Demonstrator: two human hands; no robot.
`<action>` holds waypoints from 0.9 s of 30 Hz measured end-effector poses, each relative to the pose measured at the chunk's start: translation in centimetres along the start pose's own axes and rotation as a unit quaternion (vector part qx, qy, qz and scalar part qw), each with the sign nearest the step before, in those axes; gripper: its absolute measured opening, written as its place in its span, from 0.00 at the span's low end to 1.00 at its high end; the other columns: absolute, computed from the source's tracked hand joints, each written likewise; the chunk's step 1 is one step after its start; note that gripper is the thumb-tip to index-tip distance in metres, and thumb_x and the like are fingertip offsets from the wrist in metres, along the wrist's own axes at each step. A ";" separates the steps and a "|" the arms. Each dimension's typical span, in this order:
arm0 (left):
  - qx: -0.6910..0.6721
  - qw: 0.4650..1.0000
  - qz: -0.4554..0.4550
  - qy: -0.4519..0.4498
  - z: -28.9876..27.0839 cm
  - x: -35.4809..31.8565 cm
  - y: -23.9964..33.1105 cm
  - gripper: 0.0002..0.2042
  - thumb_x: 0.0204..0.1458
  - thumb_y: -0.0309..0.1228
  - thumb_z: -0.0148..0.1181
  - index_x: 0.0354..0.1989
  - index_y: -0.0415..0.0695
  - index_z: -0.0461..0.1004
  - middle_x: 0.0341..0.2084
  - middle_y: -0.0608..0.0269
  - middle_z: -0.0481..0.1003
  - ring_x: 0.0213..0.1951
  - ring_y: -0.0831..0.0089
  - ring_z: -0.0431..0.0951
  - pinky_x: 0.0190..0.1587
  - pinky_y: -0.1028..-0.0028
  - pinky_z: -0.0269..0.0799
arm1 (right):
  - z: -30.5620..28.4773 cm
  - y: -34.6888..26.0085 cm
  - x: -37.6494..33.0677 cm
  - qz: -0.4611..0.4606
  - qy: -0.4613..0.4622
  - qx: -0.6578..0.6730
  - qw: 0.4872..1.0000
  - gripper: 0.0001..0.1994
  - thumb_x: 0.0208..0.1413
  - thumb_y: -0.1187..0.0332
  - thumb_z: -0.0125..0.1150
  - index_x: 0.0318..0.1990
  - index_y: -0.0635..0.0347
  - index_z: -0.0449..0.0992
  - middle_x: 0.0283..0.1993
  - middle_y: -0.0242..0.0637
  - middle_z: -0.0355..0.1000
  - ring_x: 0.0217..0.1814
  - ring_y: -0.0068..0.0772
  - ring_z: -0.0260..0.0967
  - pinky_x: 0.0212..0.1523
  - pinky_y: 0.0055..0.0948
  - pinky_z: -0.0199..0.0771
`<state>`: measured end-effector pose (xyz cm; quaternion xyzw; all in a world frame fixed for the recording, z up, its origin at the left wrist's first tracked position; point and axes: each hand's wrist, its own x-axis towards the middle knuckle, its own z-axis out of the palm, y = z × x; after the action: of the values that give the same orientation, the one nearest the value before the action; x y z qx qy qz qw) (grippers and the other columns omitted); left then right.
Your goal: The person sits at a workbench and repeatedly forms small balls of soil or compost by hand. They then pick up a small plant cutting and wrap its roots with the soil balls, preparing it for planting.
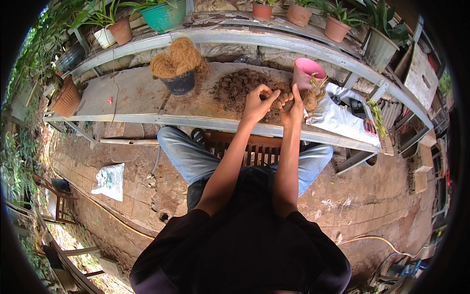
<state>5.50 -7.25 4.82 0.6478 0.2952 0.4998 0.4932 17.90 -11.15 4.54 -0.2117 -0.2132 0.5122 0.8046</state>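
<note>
Both hands meet over a heap of dark soil (235, 88) on the bench. My left hand (258, 104) is closed, with thumb and index finger pinched beside the other hand. Curled with its palm turned inward, my right hand (293, 109) has its fingertips close to that pinch. Whatever lies in the fingers is too small to make out. Just right of the right hand is a wilted plant (319, 88) with a brown root ball (310, 102), near a pink pot (307, 68) that stands tilted. Further left, a black pot (179, 83) holds clumps of coconut fibre (183, 55).
On the bench's right lies a white plastic bag (338, 117) with black-handled tools and orange-handled scissors (368, 126). Potted plants line the rear shelf (235, 35). A terracotta pot (66, 98) stands at the left end. A white sack (109, 181) lies on the floor.
</note>
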 end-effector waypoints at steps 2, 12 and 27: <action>-0.014 1.000 -0.008 0.002 -0.1 0.0 0.0 0.15 0.53 0.39 0.66 0.28 0.40 0.71 0.18 0.67 0.70 0.15 0.84 0.67 0.16 0.79 0.63 | -0.7 -0.4 0.2 0.034 0.031 -0.026 0.999 0.20 0.57 0.60 0.62 0.18 0.50 0.60 0.16 0.28 0.56 0.18 0.23 0.57 0.17 0.23 0.54; -0.039 0.998 -0.046 0.011 -1.0 0.0 0.2 0.15 0.55 0.39 0.62 0.29 0.40 0.70 0.19 0.66 0.69 0.15 0.82 0.69 0.18 0.77 0.66 | -1.4 -0.5 0.7 -0.053 0.017 0.076 0.996 0.08 0.60 0.68 0.56 0.36 0.64 0.71 0.32 0.37 0.70 0.34 0.34 0.70 0.52 0.41 0.78; -0.075 0.993 -0.094 0.010 -1.9 0.3 -0.2 0.12 0.58 0.39 0.59 0.29 0.43 0.69 0.19 0.67 0.68 0.14 0.81 0.66 0.18 0.76 0.65 | -5.4 -2.8 0.6 -0.024 -0.032 0.037 0.999 0.17 0.56 0.60 0.61 0.20 0.48 0.60 0.18 0.27 0.57 0.19 0.23 0.52 0.20 0.23 0.53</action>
<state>3.82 -6.29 4.79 0.5733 0.3219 0.4785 0.5820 23.26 -12.34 1.76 -0.1601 -0.2251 0.5065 0.8168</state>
